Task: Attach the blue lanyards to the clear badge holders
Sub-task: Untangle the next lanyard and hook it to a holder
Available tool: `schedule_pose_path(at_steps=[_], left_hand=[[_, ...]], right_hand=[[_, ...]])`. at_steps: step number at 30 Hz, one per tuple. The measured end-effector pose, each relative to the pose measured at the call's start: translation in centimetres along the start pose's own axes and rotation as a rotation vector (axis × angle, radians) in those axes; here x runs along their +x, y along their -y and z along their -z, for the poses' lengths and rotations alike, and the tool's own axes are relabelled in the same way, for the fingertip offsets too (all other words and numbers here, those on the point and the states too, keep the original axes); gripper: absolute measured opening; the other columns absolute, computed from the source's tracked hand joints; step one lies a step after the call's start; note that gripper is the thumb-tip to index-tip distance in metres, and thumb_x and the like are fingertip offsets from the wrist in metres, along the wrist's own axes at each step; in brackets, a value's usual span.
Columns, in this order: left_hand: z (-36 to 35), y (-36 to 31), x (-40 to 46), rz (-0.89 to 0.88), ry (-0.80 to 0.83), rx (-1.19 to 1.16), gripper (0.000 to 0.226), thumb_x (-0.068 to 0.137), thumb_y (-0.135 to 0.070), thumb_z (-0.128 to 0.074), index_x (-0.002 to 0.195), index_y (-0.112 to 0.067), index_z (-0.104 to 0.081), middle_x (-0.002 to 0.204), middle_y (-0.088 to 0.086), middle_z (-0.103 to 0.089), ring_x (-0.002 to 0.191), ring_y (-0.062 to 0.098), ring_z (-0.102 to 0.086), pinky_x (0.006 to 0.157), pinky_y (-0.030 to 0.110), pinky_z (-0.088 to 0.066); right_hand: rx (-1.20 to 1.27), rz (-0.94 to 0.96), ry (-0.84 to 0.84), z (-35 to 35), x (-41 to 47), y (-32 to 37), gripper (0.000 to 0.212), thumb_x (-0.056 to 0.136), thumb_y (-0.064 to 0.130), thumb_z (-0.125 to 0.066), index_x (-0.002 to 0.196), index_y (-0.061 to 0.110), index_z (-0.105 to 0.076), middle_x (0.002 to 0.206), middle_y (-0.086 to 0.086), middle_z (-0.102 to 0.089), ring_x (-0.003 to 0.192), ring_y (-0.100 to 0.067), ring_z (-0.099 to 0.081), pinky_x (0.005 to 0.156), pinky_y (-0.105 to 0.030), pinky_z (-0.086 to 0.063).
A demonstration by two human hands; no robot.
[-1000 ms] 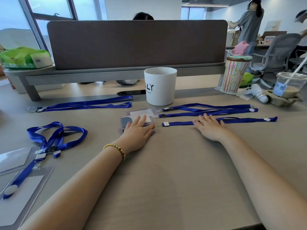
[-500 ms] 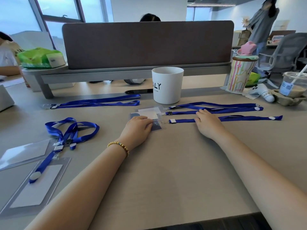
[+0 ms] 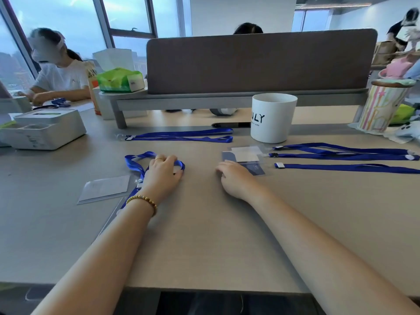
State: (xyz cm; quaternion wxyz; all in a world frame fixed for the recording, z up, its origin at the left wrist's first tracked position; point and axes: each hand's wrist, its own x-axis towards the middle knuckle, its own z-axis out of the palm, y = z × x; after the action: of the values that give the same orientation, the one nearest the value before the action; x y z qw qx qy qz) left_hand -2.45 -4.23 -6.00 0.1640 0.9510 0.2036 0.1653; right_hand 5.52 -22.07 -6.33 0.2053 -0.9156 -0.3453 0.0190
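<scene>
The desk [image 3: 204,235] has a matt, smooth, pale wood-look top. The blue lanyards [image 3: 341,155] are woven cloth ribbon with a faint sheen and small white plastic ends. The badge holders [image 3: 104,188] are clear, glossy plastic over paper cards. The white cup [image 3: 272,117] looks smooth and matt. The divider [image 3: 261,62] is matt brown cloth. The bracelet [image 3: 143,201] has shiny golden beads.

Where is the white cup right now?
In the head view the white cup stands right of centre at the back of the table, just behind the stack of badge holders, below the brown divider.
</scene>
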Motion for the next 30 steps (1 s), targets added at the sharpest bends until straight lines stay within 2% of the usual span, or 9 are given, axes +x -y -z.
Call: schedule_pose_path(at_steps=[4,6,10,14,17,22,24,27,30], left_hand=[[1.5,2.2,0.5,-0.017,0.212,-0.036,0.053,0.082,-0.044,-0.062,0.126,-0.018,-0.049,0.131,0.007,-0.043,0.120,0.023,-0.043,0.100,0.031,-0.037],[1.8,2.8,0.7,-0.088,0.252,-0.025,0.046,0.082,-0.039,-0.065,0.121,-0.016,-0.055,0.127,0.004,-0.049,0.114,0.018,-0.047,0.093,0.024,-0.036],[1.5,3.7,1.0,-0.091,0.142,-0.120,0.015,0.087,-0.019,-0.061,0.100,-0.014,-0.064,0.103,0.002,-0.061,0.096,0.021,-0.058,0.078,0.024,-0.041],[1.5,3.3,1.2,-0.095,-0.035,-0.312,0.004,0.092,-0.016,-0.052,0.094,-0.016,-0.055,0.081,0.002,-0.064,0.076,0.017,-0.062,0.074,0.027,-0.050],[2.1,2.7,1.6,-0.083,-0.207,-0.605,0.011,0.096,-0.012,-0.043,0.087,-0.017,-0.046,0.068,0.004,-0.061,0.060,0.012,-0.061,0.062,0.021,-0.048],[4.2,0.3,2.7,-0.068,-0.330,-0.900,0.025,0.098,-0.009,-0.037,0.079,-0.026,-0.040,0.060,0.003,-0.052,0.046,0.003,-0.053,0.060,0.029,-0.051],[5.1,-0.9,3.3,-0.049,-0.385,-0.969,0.023,0.098,-0.010,-0.036,0.082,-0.025,-0.041,0.060,0.001,-0.047,0.046,0.008,-0.046,0.053,0.025,-0.048],[5.8,-1.9,3.9,-0.026,-0.451,-0.998,0.014,0.098,-0.012,-0.036,0.090,-0.022,-0.042,0.061,-0.002,-0.045,0.050,0.010,-0.037,0.049,0.022,-0.035],[7.1,-2.8,4.0,-0.070,-0.425,-1.080,0.018,0.098,-0.011,-0.036,0.088,-0.023,-0.044,0.059,-0.001,-0.041,0.046,0.007,-0.032,0.045,0.020,-0.028]], right_hand=[[0.045,0.070,0.021,-1.5,1.1,3.5,0.035,0.091,0.006,-0.036,0.118,0.009,-0.057,0.128,-0.008,-0.054,0.121,-0.026,-0.046,0.102,-0.041,-0.040],[0.057,0.095,0.040,-2.1,1.4,4.6,0.037,0.093,0.007,-0.036,0.124,0.012,-0.055,0.133,-0.007,-0.052,0.124,-0.024,-0.044,0.105,-0.040,-0.037],[0.064,0.121,0.051,-2.7,1.8,4.7,0.037,0.095,0.009,-0.037,0.129,0.013,-0.051,0.137,-0.006,-0.049,0.128,-0.024,-0.042,0.106,-0.036,-0.036],[0.156,0.107,0.030,-2.3,1.8,4.2,0.042,0.097,0.016,-0.042,0.139,0.015,-0.042,0.143,-0.006,-0.045,0.132,-0.022,-0.040,0.106,-0.029,-0.031],[0.213,0.102,0.045,-2.2,1.8,4.3,0.045,0.097,0.020,-0.044,0.141,0.018,-0.038,0.145,-0.003,-0.043,0.132,-0.018,-0.041,0.106,-0.028,-0.032],[0.448,0.115,0.069,-2.1,1.9,4.6,0.044,0.095,0.018,-0.049,0.139,0.017,-0.042,0.135,-0.002,-0.054,0.126,-0.016,-0.049,0.102,-0.029,-0.038],[0.480,0.126,0.106,-2.0,1.8,4.7,0.047,0.095,0.020,-0.050,0.141,0.020,-0.040,0.133,0.000,-0.054,0.122,-0.015,-0.050,0.101,-0.028,-0.038],[0.354,0.184,0.214,-2.3,1.3,5.1,0.048,0.096,0.026,-0.049,0.142,0.025,-0.039,0.129,0.001,-0.055,0.117,-0.015,-0.050,0.096,-0.024,-0.036],[0.365,0.200,0.178,-2.5,1.5,5.4,0.045,0.097,0.024,-0.048,0.141,0.021,-0.041,0.139,-0.001,-0.049,0.124,-0.019,-0.046,0.102,-0.027,-0.033]])
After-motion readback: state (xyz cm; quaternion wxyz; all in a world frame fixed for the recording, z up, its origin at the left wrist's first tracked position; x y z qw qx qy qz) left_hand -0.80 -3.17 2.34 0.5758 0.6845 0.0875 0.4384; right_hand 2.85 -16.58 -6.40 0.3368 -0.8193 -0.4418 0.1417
